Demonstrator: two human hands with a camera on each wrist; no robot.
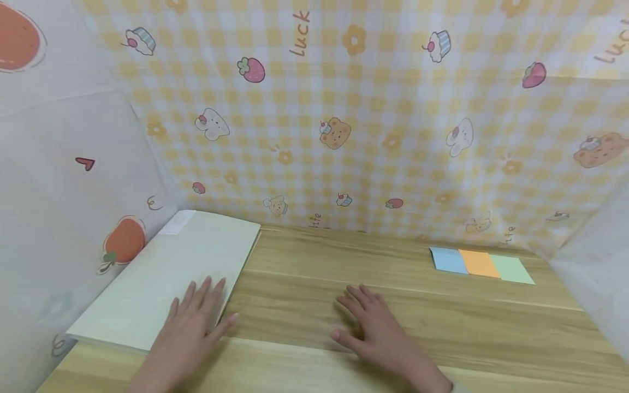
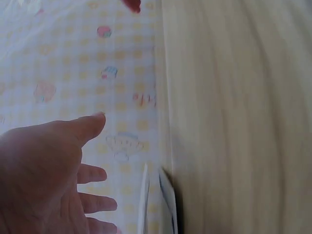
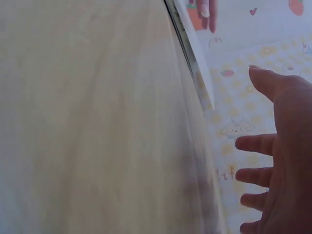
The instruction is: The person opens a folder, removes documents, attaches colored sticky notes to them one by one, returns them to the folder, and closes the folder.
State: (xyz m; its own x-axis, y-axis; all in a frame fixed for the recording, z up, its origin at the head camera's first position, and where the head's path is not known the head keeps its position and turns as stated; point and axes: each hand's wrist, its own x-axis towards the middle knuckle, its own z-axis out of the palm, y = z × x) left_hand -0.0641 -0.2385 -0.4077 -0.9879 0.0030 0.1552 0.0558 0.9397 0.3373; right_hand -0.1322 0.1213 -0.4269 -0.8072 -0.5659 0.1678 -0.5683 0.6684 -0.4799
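Observation:
A large off-white folder-like sheet (image 1: pixel 196 256) with a white label at its far left corner lies on the left of the table. Over its right part is my left hand (image 1: pixel 189 327), fingers straight and spread. In the left wrist view, a gap shows between that hand (image 2: pixel 44 170) and the sheet's thin edge (image 2: pixel 144 204). My right hand (image 1: pixel 378 333) hovers above the bare wood to the right, its fingers apart and holding nothing. At the back right lie paper squares in a row: blue (image 1: pixel 449 260), orange (image 1: pixel 479 263) and green (image 1: pixel 512 269).
The wooden table (image 1: pixel 304 305) meets a yellow checked cloth backdrop (image 1: pixel 363 93) at its far edge. A white printed cloth wall (image 1: pixel 64 218) rises along the left, close to the sheet, and another pale wall (image 1: pixel 594 289) stands at the right.

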